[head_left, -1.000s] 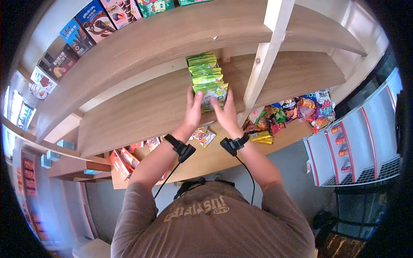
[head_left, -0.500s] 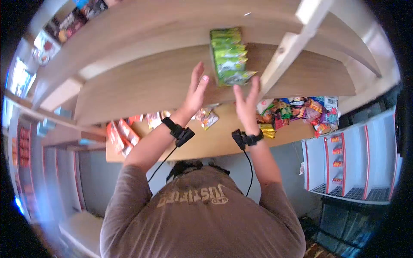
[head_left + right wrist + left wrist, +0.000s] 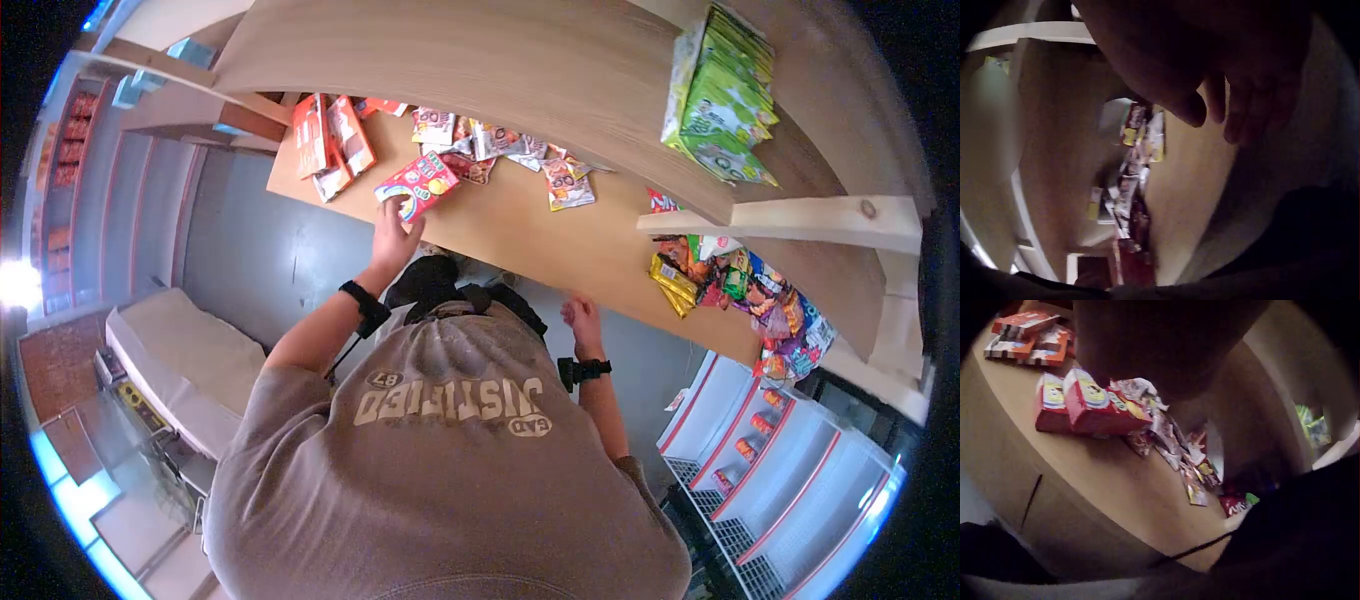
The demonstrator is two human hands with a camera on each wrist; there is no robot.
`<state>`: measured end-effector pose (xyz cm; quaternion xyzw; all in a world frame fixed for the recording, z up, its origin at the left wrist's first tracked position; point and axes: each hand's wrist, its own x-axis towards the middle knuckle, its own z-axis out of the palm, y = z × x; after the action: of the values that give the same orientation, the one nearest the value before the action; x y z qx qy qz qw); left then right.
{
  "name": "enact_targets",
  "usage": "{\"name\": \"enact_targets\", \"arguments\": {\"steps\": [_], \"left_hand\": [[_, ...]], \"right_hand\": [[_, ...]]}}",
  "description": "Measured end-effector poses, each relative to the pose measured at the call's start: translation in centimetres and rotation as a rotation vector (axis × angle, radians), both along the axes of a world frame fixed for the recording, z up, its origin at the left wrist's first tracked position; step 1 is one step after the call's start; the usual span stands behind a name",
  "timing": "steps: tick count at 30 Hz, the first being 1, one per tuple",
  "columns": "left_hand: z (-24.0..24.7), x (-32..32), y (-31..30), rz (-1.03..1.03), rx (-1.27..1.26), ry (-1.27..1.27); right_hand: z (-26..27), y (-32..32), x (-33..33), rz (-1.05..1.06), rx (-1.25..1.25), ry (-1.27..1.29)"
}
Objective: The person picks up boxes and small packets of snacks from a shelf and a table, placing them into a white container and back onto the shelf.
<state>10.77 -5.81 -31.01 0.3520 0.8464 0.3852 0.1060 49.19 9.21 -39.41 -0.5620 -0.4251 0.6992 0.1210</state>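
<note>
My left hand (image 3: 395, 240) reaches to a pink-red snack box (image 3: 425, 183) near the front edge of the wooden counter. Its fingertips overlap the near edge of the box in the head view, fingers loosely bent. The left wrist view shows two such boxes (image 3: 1100, 407) side by side, beneath the dark shape of the hand. My right hand (image 3: 583, 322) hangs loosely curled by the counter's front edge and holds nothing. On the shelf at the upper right stands a row of green snack packets (image 3: 722, 105), away from both hands.
Orange-red packages (image 3: 330, 145) lie left of the box, with small snack bags (image 3: 569, 185) behind and right of it. Mixed colourful bags (image 3: 765, 295) and yellow packs (image 3: 673, 284) are at the counter's right end. A wooden shelf (image 3: 450, 65) overhangs the counter's back.
Both hands have left the green packets on the shelf. My left hand has come down to the pink-red box, and the right has dropped toward the body. The head view has turned left and down.
</note>
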Motion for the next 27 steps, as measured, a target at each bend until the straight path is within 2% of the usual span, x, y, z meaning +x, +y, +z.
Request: {"name": "enact_targets", "arguments": {"steps": [1, 3, 8, 11, 15, 16, 17, 18, 19, 21, 23, 25, 27], "left_hand": [[-1.2, -0.7, -0.6, 0.011, -0.003, -0.003], [-3.1, -2.1, -1.3, 0.125, -0.211, 0.213], [-4.9, -3.9, -0.7, 0.148, -0.255, 0.169], [-4.6, -4.0, -0.7, 0.146, -0.202, 0.045], [-4.0, -4.7, -1.0, 0.157, -0.163, -0.015], [-4.3, -5.1, -1.2, 0.15, -0.127, 0.013], [-4.6, -5.6, -1.5, 0.139, -0.092, 0.037], [-4.8, -6.3, -2.0, 0.118, -0.048, 0.041], [-4.9, -7.1, -2.5, 0.105, -0.036, 0.024], [-4.5, -8.8, -3.6, 0.1, 0.006, -0.079], [-4.5, -10.3, -4.9, 0.151, 0.037, -0.121], [-5.2, -12.2, -7.0, 0.168, 0.016, -0.288], [-3.9, -13.3, -9.3, 0.136, -0.179, -0.177]], "right_hand": [[-1.1, -0.4, 0.8, 0.011, -0.003, -0.003], [-2.0, -0.6, 2.1, 0.085, -0.131, -0.157], [-2.0, -0.7, 3.9, 0.049, -0.125, -0.165], [-2.8, -1.2, 4.6, -0.009, -0.112, -0.166], [-5.5, -3.2, 5.9, -0.088, -0.164, -0.13], [-9.3, -3.9, 10.0, -0.076, -0.154, -0.131], [-12.8, -5.4, 12.7, -0.052, -0.452, 0.202], [-16.5, -3.9, 12.6, -0.037, -0.744, 0.537], [-15.8, -5.0, 12.3, -0.051, -0.728, 0.525], [-12.9, -9.6, 10.2, 0.227, -0.003, -0.187], [-10.4, -11.3, 9.5, 0.143, -0.038, -0.238], [-8.6, -12.6, 6.8, 0.053, -0.131, -0.275], [-7.0, -13.6, 4.1, -0.033, -0.228, -0.295]]}}
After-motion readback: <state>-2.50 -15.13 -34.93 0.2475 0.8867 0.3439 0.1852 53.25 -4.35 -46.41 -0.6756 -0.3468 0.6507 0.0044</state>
